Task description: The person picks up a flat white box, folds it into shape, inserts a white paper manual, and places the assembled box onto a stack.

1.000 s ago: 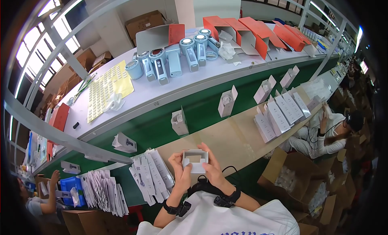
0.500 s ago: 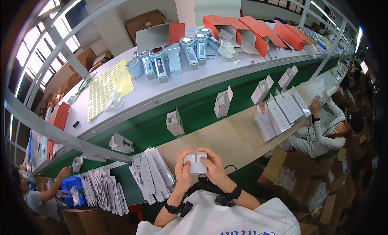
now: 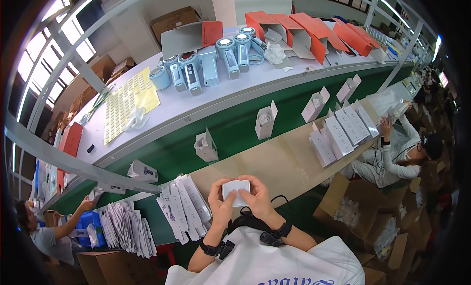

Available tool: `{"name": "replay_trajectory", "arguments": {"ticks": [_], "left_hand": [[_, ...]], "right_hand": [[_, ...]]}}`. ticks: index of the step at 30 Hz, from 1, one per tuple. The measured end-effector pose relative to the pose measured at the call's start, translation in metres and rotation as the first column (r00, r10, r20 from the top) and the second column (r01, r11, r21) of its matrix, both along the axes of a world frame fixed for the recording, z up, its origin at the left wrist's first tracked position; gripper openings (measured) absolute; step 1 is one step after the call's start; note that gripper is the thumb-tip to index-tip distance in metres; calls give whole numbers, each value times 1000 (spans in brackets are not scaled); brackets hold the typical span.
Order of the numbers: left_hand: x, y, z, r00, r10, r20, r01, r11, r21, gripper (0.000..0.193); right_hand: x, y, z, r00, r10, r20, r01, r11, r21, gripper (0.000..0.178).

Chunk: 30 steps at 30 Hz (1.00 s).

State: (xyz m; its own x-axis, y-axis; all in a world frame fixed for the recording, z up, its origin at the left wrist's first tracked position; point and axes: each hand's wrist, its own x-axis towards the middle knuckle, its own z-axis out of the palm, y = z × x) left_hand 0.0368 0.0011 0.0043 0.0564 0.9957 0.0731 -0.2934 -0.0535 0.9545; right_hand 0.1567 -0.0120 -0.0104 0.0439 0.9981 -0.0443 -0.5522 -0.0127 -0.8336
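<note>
A small white carton (image 3: 236,187) is held between my two hands in front of my body, its flat end facing up. My left hand (image 3: 220,199) wraps its left side, and my right hand (image 3: 257,199) wraps the right side. Both thumbs press on the white face, with the other fingers curled around the edges. The carton's lower part is hidden. To the left of my hands lies a row of flat white printed cartons (image 3: 184,209). Beyond my hands, an open upright carton (image 3: 206,145) holds something wrapped in clear plastic.
More open cartons (image 3: 265,121) stand along the green belt (image 3: 230,133). Filled white cartons (image 3: 341,135) are grouped on the tan board (image 3: 265,170) at right. Light-blue handheld devices (image 3: 191,72) stand on the far bench. One co-worker (image 3: 402,152) sits right, another (image 3: 54,231) left.
The slit between the white flaps in my hands is gone, and the face is now one smooth panel. Cartons on the belt shifted slightly left. The left co-worker's hand now holds a carton.
</note>
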Motion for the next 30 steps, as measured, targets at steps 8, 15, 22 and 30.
{"name": "replay_trajectory", "arguments": {"ticks": [8, 15, 22, 30], "left_hand": [[3, -2, -1, 993, 50, -108, -54, 998, -36, 38], [4, -5, -2, 988, 96, -123, -95, 995, 17, 26], [-1, -12, -16, 955, 151, -256, -97, 972, 212, 46], [-6, -24, -29, 846, 136, -516, 218, 795, 566, 52]], "right_hand": [[0, -1, -5, 998, -12, 54, 13, 1000, -20, 30], [6, -1, -6, 997, 76, 6, -75, 996, -55, 37], [4, -4, -9, 894, 75, 441, -112, 992, 58, 56], [52, 2, -27, 913, 406, -24, -381, 832, -403, 63]]}}
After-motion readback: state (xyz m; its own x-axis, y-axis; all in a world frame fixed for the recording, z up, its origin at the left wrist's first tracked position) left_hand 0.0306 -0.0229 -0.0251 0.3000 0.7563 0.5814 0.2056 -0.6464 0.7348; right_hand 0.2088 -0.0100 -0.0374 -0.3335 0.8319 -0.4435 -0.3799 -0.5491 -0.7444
